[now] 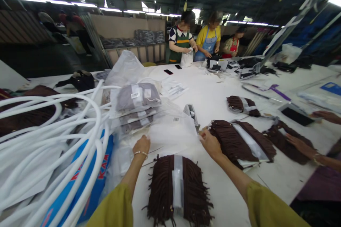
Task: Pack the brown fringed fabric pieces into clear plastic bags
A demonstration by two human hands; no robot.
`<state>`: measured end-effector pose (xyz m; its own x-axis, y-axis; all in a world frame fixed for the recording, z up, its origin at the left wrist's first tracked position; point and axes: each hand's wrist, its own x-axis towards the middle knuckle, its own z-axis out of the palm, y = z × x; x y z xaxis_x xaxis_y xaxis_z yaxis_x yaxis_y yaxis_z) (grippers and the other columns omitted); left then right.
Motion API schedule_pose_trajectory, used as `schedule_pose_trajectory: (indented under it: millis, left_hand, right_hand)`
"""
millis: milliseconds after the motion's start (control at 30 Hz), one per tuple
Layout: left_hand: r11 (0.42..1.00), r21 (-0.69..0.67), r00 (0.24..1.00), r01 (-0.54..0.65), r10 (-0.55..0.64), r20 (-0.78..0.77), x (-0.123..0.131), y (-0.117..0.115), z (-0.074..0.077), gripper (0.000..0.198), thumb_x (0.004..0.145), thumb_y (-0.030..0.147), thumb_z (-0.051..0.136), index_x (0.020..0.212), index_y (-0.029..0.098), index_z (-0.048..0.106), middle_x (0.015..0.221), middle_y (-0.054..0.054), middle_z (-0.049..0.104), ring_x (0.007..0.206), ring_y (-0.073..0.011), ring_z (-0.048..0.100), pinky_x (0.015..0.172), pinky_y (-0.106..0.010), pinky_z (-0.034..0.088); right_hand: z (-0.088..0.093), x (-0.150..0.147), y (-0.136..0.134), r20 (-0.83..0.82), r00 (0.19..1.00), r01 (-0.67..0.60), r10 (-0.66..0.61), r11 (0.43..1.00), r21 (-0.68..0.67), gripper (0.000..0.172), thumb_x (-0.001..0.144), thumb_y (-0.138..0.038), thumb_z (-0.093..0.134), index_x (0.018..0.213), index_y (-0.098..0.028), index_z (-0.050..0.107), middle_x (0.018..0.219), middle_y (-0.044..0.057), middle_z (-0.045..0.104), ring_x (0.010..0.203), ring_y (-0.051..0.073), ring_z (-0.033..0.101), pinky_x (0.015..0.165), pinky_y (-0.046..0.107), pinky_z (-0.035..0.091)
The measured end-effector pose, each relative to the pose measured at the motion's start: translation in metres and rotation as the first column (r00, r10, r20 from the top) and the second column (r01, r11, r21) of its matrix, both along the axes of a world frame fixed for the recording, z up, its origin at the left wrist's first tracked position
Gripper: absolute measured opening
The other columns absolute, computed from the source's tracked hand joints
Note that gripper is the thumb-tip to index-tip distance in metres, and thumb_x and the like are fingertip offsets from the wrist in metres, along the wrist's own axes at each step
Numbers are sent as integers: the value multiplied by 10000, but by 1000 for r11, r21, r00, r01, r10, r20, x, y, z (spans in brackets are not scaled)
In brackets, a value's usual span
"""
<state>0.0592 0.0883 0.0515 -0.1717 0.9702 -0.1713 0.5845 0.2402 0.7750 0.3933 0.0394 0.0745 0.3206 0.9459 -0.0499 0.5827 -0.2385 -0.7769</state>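
A clear plastic bag (173,127) with a barcode label lies stretched between my hands on the white table. My left hand (142,145), with a bracelet at the wrist, is closed on the bag's left corner. On the right, my right hand (210,142) pinches its other corner. Below the bag, close to me, sits a folded brown fringed garment (161,191) with a pale band round its middle. Another banded brown bundle (223,136) lies just right of my right hand. A tape dispenser (191,114) stands behind the bag.
White tubing (98,113) coils over a blue package (101,170) at the left. Bagged grey garments (138,97) are stacked left of centre. A co-worker's hands (301,145) touch a brown garment at the right. Three people stand across the table (207,99).
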Motion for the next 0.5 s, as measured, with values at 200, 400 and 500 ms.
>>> schedule_pose_trajectory:
  millis: [200, 400, 500]
  left_hand:
    - [975, 125, 806, -183, 76, 587, -2, 17, 14, 384, 822, 574, 450, 990, 241, 540, 953, -33, 669, 824, -148, 656, 646, -281, 538]
    - [963, 113, 775, -243, 123, 620, 17, -21, -49, 407, 622, 516, 681, 822, 201, 519, 750, 18, 627, 706, -127, 606, 706, -306, 536]
    - [980, 116, 856, -163, 82, 511, 28, -21, -72, 293, 657, 456, 638, 714, 208, 492, 641, 61, 542, 644, -109, 551, 679, -273, 493]
  right_hand:
    - [3, -8, 17, -685, 728, 80, -25, 996, 49, 318, 689, -220, 652, 947, -262, 470, 732, -75, 581, 444, 43, 456, 393, 164, 361]
    - [-60, -33, -19, -943, 234, 203, -237, 960, -191, 476, 526, -157, 848, 793, -235, 462, 756, -43, 681, 712, 129, 693, 715, 275, 609]
    - [-77, -37, -16, -893, 396, 195, -214, 970, -147, 485, 524, -303, 881, 746, -221, 457, 704, -34, 685, 684, 149, 699, 747, 318, 608]
